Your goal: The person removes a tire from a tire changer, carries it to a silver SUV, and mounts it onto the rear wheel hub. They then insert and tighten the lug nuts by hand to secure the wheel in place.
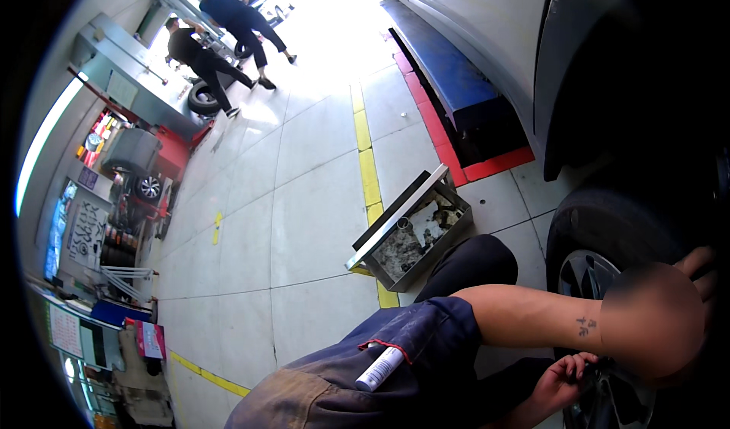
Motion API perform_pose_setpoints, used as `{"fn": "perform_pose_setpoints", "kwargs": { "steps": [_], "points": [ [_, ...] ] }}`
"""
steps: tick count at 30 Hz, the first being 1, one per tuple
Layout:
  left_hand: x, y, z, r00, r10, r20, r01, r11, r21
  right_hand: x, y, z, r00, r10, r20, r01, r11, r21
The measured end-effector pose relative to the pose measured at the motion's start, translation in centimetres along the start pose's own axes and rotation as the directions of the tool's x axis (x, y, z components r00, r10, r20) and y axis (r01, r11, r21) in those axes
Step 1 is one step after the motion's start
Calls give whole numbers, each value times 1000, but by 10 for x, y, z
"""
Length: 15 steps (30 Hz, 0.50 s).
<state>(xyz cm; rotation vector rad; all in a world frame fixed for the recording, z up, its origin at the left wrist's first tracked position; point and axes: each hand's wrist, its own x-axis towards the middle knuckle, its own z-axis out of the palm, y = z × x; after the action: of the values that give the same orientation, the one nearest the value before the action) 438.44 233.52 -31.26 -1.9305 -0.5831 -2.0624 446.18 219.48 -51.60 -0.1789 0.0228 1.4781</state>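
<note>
My left arm reaches right across the view to a car wheel, its dark tyre point(582, 212) under the wheel arch. A blurred patch covers most of my left hand point(696, 269); only a few bent fingers show beyond it, near the tyre, and their grip is hidden. Lower down, my right hand point(559, 387) is closed, fingers and thumb pressed together beside the wheel's spoked rim point(627, 395). Dark shadow there hides what those fingers hold. A white tube point(380, 369) sticks out of a red-edged pocket on my dark sleeve.
An open metal tool carrier point(433, 260) with a bar handle stands near my knee, holding loose small parts. Beyond it lie a blue lift platform point(445, 60) and its red floor border point(498, 164). The silver car body point(475, 15) overhangs. Two people stand far off by tyres point(202, 99).
</note>
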Motion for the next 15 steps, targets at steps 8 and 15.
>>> {"fn": "perform_pose_setpoints", "kwargs": {
  "steps": [8, 15],
  "points": [
    [16, 6, -11, 998, -2, 63, 0, 999, 36, -12, 21, 18, 949, -246, -199, 204, 956, -211],
    [36, -4, -13, 971, 162, -174, -140, 981, 135, -22, 17, 18, 999, -9, -43, 3, 991, -134]
  ]
}}
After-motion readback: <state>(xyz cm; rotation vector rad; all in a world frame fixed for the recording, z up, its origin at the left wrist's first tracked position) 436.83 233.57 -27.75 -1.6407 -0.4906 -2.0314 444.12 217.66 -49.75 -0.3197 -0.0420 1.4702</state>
